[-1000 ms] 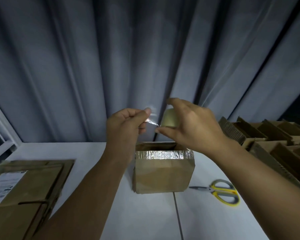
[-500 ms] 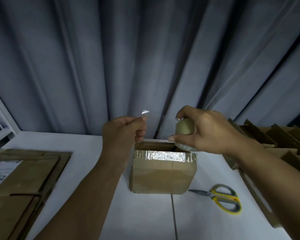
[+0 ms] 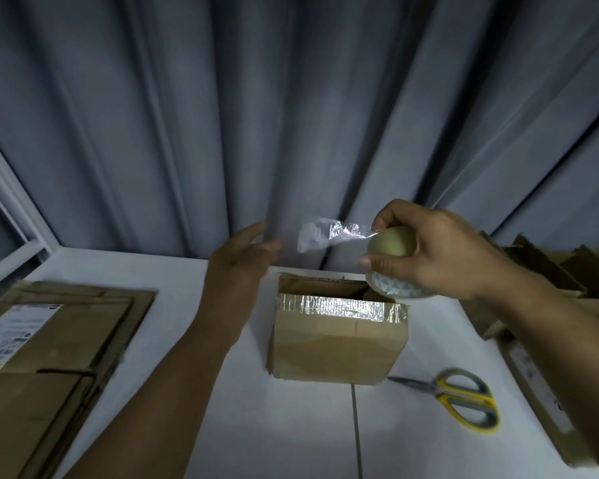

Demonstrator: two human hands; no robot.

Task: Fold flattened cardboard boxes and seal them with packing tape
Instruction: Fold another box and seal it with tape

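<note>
While the right hand (image 3: 440,250) grips the round clear packing-tape roll (image 3: 391,242) above the small brown cardboard box (image 3: 336,344), the left hand (image 3: 242,261) hovers open, empty. One edge's taped, top's open; flattened brown boxes (image 3: 49,340) wait left of it.

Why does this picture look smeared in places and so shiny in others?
Head view: the left hand and scissors are blurred; light glints off the strip hanging off the tape roll and off the taped rim of the box; the wide lens bends the curtain folds outward; the table is bright mid-frame, dimmer at the sides.
</note>
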